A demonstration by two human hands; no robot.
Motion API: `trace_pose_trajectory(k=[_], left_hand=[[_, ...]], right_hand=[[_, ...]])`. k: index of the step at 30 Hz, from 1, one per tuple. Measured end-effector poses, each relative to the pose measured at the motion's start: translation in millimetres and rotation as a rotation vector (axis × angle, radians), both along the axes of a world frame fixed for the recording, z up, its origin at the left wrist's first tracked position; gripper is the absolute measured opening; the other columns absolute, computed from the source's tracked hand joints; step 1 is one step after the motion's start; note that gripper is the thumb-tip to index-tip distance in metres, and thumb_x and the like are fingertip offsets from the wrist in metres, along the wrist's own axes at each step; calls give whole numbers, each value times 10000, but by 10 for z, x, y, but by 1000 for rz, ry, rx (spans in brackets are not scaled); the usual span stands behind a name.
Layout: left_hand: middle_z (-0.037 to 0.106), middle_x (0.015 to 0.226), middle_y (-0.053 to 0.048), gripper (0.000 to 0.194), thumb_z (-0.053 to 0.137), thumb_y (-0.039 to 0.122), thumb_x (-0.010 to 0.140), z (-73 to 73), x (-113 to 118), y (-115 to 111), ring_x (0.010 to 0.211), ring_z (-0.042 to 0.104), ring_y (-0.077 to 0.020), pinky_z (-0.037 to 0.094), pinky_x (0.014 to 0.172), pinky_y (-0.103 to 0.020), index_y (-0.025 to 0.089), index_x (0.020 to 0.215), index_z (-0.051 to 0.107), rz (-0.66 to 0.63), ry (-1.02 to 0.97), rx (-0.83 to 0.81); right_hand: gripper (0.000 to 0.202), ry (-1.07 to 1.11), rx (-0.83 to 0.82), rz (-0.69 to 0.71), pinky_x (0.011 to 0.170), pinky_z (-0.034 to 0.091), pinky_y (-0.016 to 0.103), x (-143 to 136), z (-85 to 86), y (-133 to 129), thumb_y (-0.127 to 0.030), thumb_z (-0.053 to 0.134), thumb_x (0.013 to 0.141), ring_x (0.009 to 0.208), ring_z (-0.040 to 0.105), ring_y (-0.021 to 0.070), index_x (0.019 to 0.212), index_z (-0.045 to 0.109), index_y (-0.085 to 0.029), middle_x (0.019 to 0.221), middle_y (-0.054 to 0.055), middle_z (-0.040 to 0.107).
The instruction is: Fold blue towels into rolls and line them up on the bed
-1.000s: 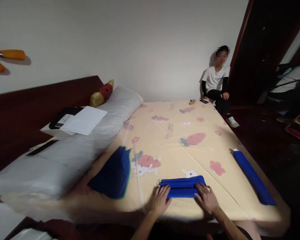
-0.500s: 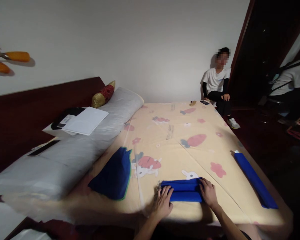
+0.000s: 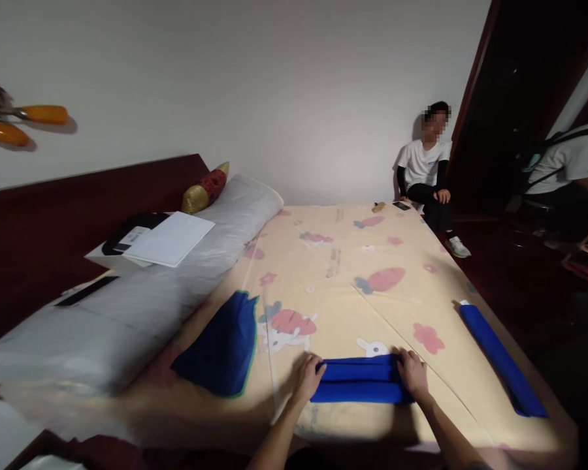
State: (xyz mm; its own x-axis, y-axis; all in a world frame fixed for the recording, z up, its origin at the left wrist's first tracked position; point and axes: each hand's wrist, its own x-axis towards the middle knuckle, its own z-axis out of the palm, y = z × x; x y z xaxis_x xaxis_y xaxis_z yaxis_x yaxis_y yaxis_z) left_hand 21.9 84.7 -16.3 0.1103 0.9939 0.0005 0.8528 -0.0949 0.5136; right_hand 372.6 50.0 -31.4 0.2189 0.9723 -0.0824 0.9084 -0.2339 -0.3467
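Note:
A bright blue cloth [image 3: 362, 382] lies on the bed near its front edge, folded into flat strips with creases running left to right. My left hand [image 3: 308, 380] is closed on its far left corner, thumb against the fabric. At the opposite end, my right hand [image 3: 414, 376] grips the far right corner with curled fingers. A darker blue cloth with green edging [image 3: 220, 349] lies spread to the left of my left hand. Over on the right side of the bed rests a long, narrow folded blue cloth [image 3: 502, 359], apart from my right hand.
The patterned bed sheet [image 3: 313, 274] carries a long grey bolster [image 3: 176, 294] along the headboard [image 3: 78, 196], with a white folder [image 3: 171, 238] on top. A phone [image 3: 400, 205] lies at the far corner. One person [image 3: 426, 163] sits there; another [image 3: 563, 163] is farther right.
My left hand has shifted from resting on the left side of the cloth to gripping its far left corner. The cloth now spans wider, and my right hand sits slightly farther right.

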Motion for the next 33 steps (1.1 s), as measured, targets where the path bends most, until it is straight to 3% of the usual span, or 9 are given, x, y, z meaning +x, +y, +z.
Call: trace_pose_trajectory(k=[6,10,14,18,20,23,25,29,33], left_hand=[[658,768,13,32,608,163,779,-155,3,172,764,638,-154,445,730,-258,195,783,607,122,-47,-104],[642,724,37,139,628,67,686,-192,22,209,709,635,-135,442,668,-227,186,746,591,190,-77,-135],[671,814,7,115,571,102,763,-59,55,264,801,652,-159,480,730,-262,188,825,617,235,-84,-83],[648,1097,-116,277,401,143,890,182,191,88,1081,593,-259,450,925,-435,159,1055,623,306,-18,24],[605,1214,-129,351,341,178,934,243,249,-157,1192,528,-268,376,1030,-471,175,1170,601,143,37,108],[575,1318,-80,400,388,247,938,182,226,-608,1262,481,-248,298,1123,-433,247,1305,548,-414,187,201],[519,1410,-61,508,429,241,910,82,152,-844,1301,452,-254,295,1136,-420,271,1418,443,-618,301,193],[416,1505,-23,616,398,225,926,-28,74,-965,1337,416,-241,318,1132,-399,300,1521,254,-588,370,161],[496,1442,-43,560,405,234,929,39,146,-787,1293,468,-250,342,1121,-420,277,1485,351,-563,387,109]], right_hand=[[260,17,-17,0,864,363,316,17,47,88,-204,426,901,1095,562,199,1132,543,-195,1133,93,602],[190,32,-4,-5,850,361,313,37,89,86,-233,391,929,1043,579,183,1023,549,-184,1080,78,618],[234,42,29,-22,847,373,326,49,184,110,-257,324,955,987,594,177,977,544,-178,1025,75,633],[363,26,93,-23,900,384,387,-67,315,4,-279,245,967,1088,561,235,1110,560,-169,1165,137,606],[391,30,150,115,981,361,391,-160,310,-211,-298,274,963,1195,505,235,1222,550,-202,1292,119,556],[438,22,232,498,1077,304,398,-250,155,-680,-301,386,918,1256,468,235,1333,523,-275,1374,60,524],[533,-3,246,622,1080,304,415,-249,20,-949,-260,433,872,1256,474,254,1403,472,-275,1394,63,515],[578,11,220,573,1057,320,381,-203,-24,-1057,-237,403,888,1261,470,232,1465,392,-264,1420,69,492],[456,119,94,563,1023,324,396,-184,243,-761,-315,393,907,1166,517,229,1336,539,-258,1284,78,585]])
